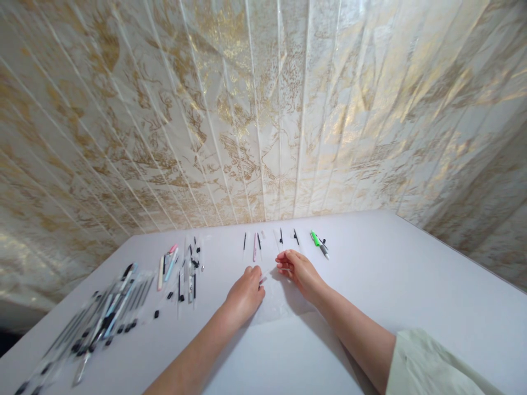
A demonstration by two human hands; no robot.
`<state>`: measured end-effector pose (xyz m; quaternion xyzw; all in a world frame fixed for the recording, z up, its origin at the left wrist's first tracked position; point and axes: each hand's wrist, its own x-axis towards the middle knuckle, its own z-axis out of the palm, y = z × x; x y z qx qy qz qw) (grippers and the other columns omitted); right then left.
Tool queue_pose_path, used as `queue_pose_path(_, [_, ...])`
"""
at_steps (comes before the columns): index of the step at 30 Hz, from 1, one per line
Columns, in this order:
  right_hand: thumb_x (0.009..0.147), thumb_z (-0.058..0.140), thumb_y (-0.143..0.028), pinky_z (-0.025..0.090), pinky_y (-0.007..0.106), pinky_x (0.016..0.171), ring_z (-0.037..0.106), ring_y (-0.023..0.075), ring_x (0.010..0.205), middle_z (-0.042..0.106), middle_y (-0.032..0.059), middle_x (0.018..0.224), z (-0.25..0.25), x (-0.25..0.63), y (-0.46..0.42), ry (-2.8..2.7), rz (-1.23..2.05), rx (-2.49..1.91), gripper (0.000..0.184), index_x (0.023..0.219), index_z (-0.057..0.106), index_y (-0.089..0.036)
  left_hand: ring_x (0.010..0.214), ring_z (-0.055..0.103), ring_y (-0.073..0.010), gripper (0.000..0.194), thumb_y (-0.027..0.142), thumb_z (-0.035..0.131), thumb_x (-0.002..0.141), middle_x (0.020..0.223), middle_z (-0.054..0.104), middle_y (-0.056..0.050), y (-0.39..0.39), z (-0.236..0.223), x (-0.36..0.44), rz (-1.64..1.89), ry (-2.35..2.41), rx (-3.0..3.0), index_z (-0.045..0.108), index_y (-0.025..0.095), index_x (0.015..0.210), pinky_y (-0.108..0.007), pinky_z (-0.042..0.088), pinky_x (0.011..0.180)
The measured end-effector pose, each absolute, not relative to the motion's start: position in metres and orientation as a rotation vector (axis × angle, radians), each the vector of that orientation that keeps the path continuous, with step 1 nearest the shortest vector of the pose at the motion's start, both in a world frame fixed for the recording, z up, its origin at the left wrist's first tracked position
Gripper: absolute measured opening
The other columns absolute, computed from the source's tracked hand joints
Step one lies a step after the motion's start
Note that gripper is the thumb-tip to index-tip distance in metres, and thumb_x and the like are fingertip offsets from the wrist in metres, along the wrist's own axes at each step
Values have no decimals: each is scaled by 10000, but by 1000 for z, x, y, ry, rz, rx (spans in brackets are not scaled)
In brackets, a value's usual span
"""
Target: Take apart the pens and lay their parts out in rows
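My left hand (246,294) and my right hand (297,269) meet over the middle of a white table (411,285). Both have their fingers curled in a pinch on a thin clear pen barrel (268,272) that runs between them. A clear plastic sheet (280,307) lies on the table under my hands. Just beyond my fingers lies a row of pen parts (269,241), with a pink one among them. A green pen (316,240) lies at the right end of that row.
At the left, several pens and loose caps (107,315) lie spread toward the table's near corner, with more pen parts (181,266) further in. A gold-and-white patterned wall (263,109) rises right behind the table. The table's right edge runs diagonally.
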<state>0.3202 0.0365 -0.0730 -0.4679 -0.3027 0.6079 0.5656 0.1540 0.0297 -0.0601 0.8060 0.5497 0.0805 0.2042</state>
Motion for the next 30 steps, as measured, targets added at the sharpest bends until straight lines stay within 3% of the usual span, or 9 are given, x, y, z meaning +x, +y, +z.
queue_pose_path(5, [803, 586, -356, 497, 207, 598, 604, 103, 633, 644, 54, 806, -76, 320, 37, -769, 1424, -1097, 222, 716, 634, -157, 785, 545, -175, 138, 75, 430, 786, 865, 547, -47, 30, -57, 149, 189, 1556, 2270, 480, 202, 769, -269, 361, 693])
queue_pose_path(14, [809, 584, -361, 472, 203, 592, 580, 90, 615, 638, 43, 774, -77, 316, 38, -841, 1417, -1115, 241, 709, 630, -146, 841, 549, -157, 77, 146, 464, 839, 873, 570, -43, 102, -49, 143, 715, 1851, 2188, 483, 196, 784, -245, 375, 741])
queue_pose_path(25, [804, 603, -400, 468, 219, 576, 558, 89, 579, 626, 48, 725, -81, 319, 43, -864, 1469, -1072, 289, 689, 619, -136, 837, 570, -168, 61, 176, 552, 808, 913, 589, -44, 154, -74, 153, 670, 1986, 2082, 498, 196, 828, -250, 364, 676])
queue_pose_path(30, [819, 595, -385, 478, 234, 594, 561, 96, 593, 624, 56, 743, -81, 320, 43, -861, 1488, -1066, 277, 691, 619, -140, 905, 574, -191, 98, 277, 558, 820, 957, 593, -60, 151, -69, 146, 788, 1987, 1970, 507, 198, 848, -256, 392, 697])
